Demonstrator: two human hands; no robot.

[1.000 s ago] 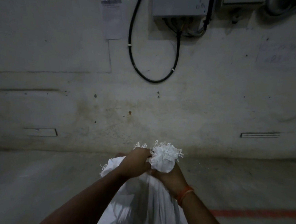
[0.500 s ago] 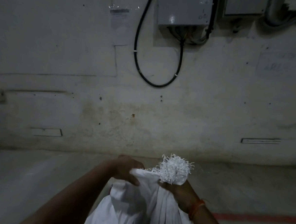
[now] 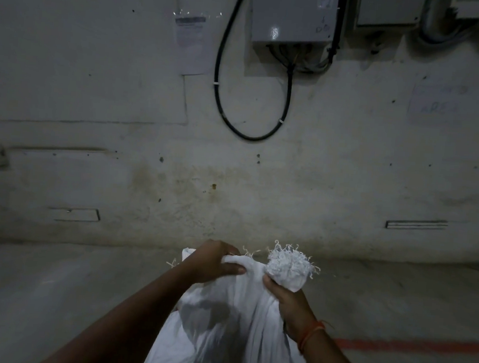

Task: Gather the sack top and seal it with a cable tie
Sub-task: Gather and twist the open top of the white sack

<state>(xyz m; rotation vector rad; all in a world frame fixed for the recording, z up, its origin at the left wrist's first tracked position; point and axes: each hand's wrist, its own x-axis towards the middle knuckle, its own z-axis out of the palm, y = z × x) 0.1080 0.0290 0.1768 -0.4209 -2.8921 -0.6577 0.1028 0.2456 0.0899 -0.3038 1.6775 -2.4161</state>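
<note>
Sack [image 3: 231, 322] top being gathered | right hand [image 3: 286, 301] clenching frayed bunch [image 3: 290, 267] | left hand [image 3: 213, 261] pinching loose edge, should be feeding it rightward, keeping the neck tight.

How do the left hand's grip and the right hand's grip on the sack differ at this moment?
The right hand squeezes an already bunched, frayed tuft of the sack top, while the left hand pinches a loose, still flat stretch of the edge. The right hand grips from below the tuft; the left hand comes over the top of the edge. Only the right wrist wears an orange band. Both are closed on the white sack; no cable tie is visible.
</note>
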